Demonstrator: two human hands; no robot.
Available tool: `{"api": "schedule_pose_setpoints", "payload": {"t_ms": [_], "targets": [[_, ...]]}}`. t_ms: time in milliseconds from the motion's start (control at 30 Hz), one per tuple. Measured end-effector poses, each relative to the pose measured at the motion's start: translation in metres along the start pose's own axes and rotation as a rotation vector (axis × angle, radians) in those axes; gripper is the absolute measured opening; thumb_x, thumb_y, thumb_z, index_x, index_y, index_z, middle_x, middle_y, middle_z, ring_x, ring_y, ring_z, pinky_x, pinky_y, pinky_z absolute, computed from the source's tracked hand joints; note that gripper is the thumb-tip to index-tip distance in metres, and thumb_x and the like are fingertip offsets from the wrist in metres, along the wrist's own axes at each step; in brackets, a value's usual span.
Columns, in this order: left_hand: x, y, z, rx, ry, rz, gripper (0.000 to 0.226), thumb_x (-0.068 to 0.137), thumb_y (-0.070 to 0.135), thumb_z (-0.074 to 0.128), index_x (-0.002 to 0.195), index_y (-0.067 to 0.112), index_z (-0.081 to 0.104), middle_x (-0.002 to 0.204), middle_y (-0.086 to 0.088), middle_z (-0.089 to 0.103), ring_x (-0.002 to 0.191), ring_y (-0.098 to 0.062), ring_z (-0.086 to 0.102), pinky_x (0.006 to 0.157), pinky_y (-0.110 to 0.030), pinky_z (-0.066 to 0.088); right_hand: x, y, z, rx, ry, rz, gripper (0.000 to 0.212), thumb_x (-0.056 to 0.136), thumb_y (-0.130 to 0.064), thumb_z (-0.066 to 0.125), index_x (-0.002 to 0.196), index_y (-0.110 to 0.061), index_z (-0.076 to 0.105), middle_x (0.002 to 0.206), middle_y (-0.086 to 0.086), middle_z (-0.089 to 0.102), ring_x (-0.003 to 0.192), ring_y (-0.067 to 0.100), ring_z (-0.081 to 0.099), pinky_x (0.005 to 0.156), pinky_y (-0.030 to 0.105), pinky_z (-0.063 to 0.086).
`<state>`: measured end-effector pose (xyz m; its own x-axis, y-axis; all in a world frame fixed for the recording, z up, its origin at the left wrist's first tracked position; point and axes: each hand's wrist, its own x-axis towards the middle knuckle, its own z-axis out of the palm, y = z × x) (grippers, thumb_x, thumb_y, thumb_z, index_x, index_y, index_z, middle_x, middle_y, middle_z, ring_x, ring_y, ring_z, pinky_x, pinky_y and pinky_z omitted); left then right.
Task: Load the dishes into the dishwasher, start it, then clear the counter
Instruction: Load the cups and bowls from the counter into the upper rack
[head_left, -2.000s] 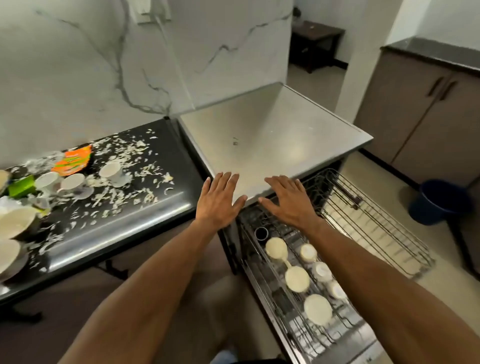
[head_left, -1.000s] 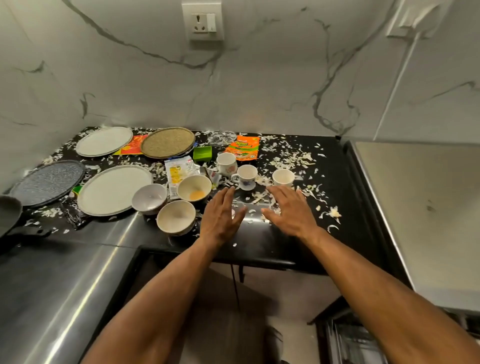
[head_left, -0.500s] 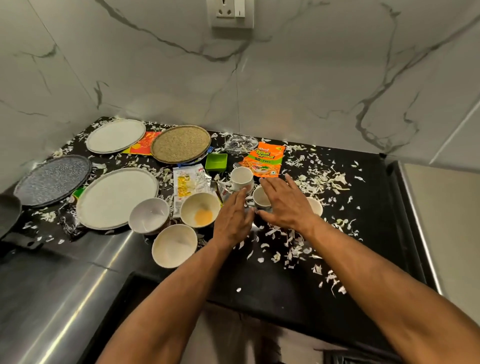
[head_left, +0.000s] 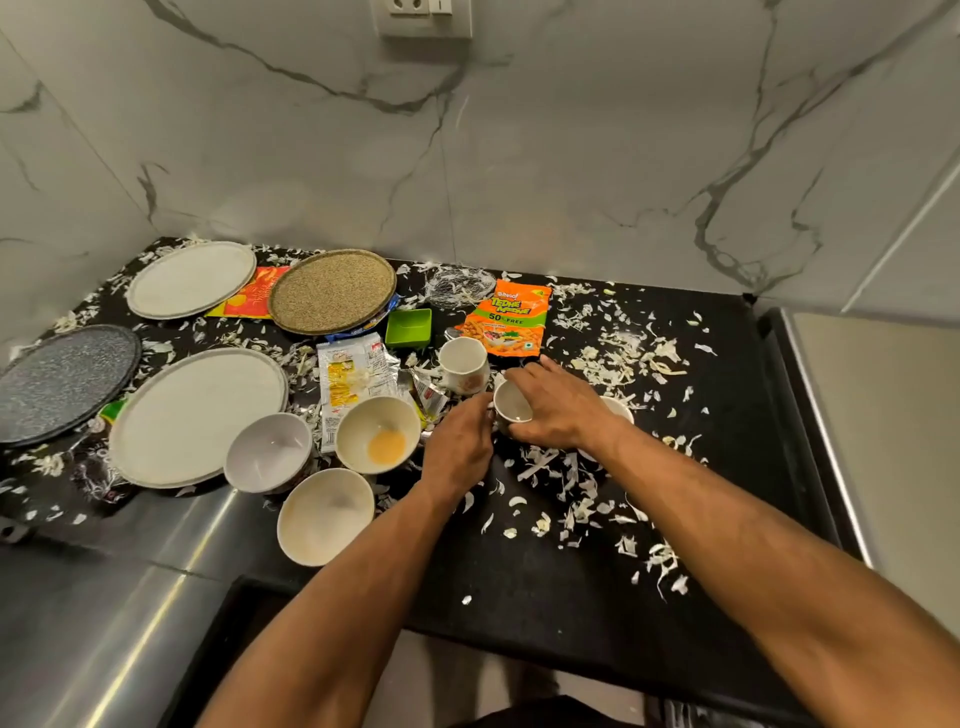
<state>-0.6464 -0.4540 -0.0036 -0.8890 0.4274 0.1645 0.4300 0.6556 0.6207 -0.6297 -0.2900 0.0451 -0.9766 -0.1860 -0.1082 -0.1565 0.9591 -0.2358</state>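
Taken left to right from the middle cup as landmark. Far left of it, on the black desk: a grey plate, two white plates and a speckled one. Nearer on that side: three bowls, the closest to the cup smeared with yellow. Just left of the cup, touching or nearly touching its wall: left hand, fingers loosely curled, nothing plainly gripped; whether closed on the handle could not be told. Just behind and left: a second cup, upright. On the middle cup itself: right hand, fingers wrapped over the far rim and side, thumb low, mouth facing up. Beyond the right hand, partly hidden: a third cup. Behind: an orange snack packet. Scattered all round: white peelings.

Judged: right hand nearer and already holding, so the lift probably falls to it, straight up along the cup's upright axis, then rightward toward the dishwasher, out of view here.
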Motion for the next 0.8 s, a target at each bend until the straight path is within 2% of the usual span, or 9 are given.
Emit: {"api": "schedule_pose_setpoints", "payload": {"t_ms": [133,200,300,367,467,533,633,733,800], "targets": [[-0.007,0.003,-0.003,-0.024,0.032,0.059,0.027,0.1,0.017,0.045,0.124,0.014,0.058,0.109,-0.01,0.068,0.096,-0.026,0.061,0.071,-0.031,0.042,-0.017,-0.006,-0.009,0.076,0.05,0.032,0.075,0.083,-0.045,0.065,0.145,-0.013,0.034,0.134,0.007,0.048,0.128,0.022,0.043,0.119,0.03,0.01],[-0.01,0.006,-0.007,-0.059,0.021,0.088,0.026,0.102,0.019,0.044,0.124,0.017,0.058,0.111,-0.007,0.067,0.095,-0.025,0.062,0.07,-0.031,0.043,-0.029,-0.013,-0.014,0.097,0.082,0.062,0.076,0.084,-0.042,0.066,0.145,-0.013,0.034,0.134,0.006,0.047,0.126,0.021,0.043,0.116,0.031,0.019],[-0.017,0.009,-0.012,-0.128,0.013,0.155,0.026,0.103,0.024,0.041,0.122,0.018,0.057,0.11,-0.005,0.067,0.094,-0.023,0.062,0.07,-0.031,0.044,-0.047,-0.023,-0.014,0.127,0.163,0.113,0.076,0.083,-0.04,0.069,0.145,-0.012,0.036,0.133,0.005,0.048,0.121,0.02,0.046,0.105,0.035,0.035],[-0.025,0.014,-0.014,-0.168,-0.004,0.2,0.025,0.103,0.024,0.041,0.121,0.016,0.056,0.11,-0.005,0.066,0.093,-0.021,0.062,0.07,-0.027,0.04,-0.061,-0.028,-0.009,0.152,0.241,0.142,0.076,0.08,-0.039,0.071,0.143,-0.013,0.039,0.129,0.005,0.05,0.114,0.021,0.05,0.092,0.036,0.046],[-0.041,0.024,-0.011,-0.232,-0.037,0.238,0.03,0.102,0.031,0.036,0.12,0.015,0.054,0.107,-0.004,0.065,0.09,-0.019,0.061,0.074,-0.031,0.046,-0.084,-0.035,0.002,0.166,0.338,0.202,0.076,0.077,-0.039,0.072,0.142,-0.013,0.041,0.126,0.004,0.051,0.105,0.023,0.055,0.077,0.031,0.044],[-0.054,0.031,-0.007,-0.273,-0.053,0.257,0.035,0.1,0.035,0.033,0.121,0.015,0.054,0.107,-0.004,0.065,0.091,-0.02,0.061,0.076,-0.033,0.047,-0.103,-0.04,0.01,0.185,0.382,0.256,0.077,0.076,-0.038,0.073,0.142,-0.013,0.043,0.127,0.003,0.051,0.103,0.025,0.057,0.075,0.034,0.048],[-0.074,0.042,0.0,-0.289,-0.082,0.313,0.038,0.101,0.036,0.032,0.122,0.014,0.054,0.105,-0.005,0.066,0.088,-0.017,0.06,0.071,-0.027,0.04,-0.133,-0.046,0.021,0.229,0.43,0.316,0.076,0.071,-0.041,0.069,0.138,-0.012,0.047,0.123,0.003,0.055,0.097,0.027,0.06,0.074,0.039,0.053],[-0.092,0.058,0.009,-0.348,-0.135,0.38,0.034,0.102,0.032,0.034,0.119,0.012,0.055,0.104,-0.004,0.064,0.086,-0.008,0.054,0.071,-0.02,0.038,-0.168,-0.048,0.031,0.269,0.475,0.399,0.075,0.068,-0.043,0.069,0.134,-0.011,0.051,0.123,0.005,0.057,0.102,0.028,0.061,0.079,0.041,0.054],[-0.101,0.069,0.018,-0.378,-0.166,0.402,0.033,0.103,0.032,0.035,0.12,0.014,0.056,0.105,-0.003,0.064,0.089,-0.01,0.056,0.074,-0.023,0.04,-0.19,-0.049,0.035,0.287,0.515,0.446,0.075,0.069,-0.044,0.068,0.134,-0.011,0.052,0.126,0.005,0.058,0.107,0.026,0.06,0.084,0.042,0.053]]}}
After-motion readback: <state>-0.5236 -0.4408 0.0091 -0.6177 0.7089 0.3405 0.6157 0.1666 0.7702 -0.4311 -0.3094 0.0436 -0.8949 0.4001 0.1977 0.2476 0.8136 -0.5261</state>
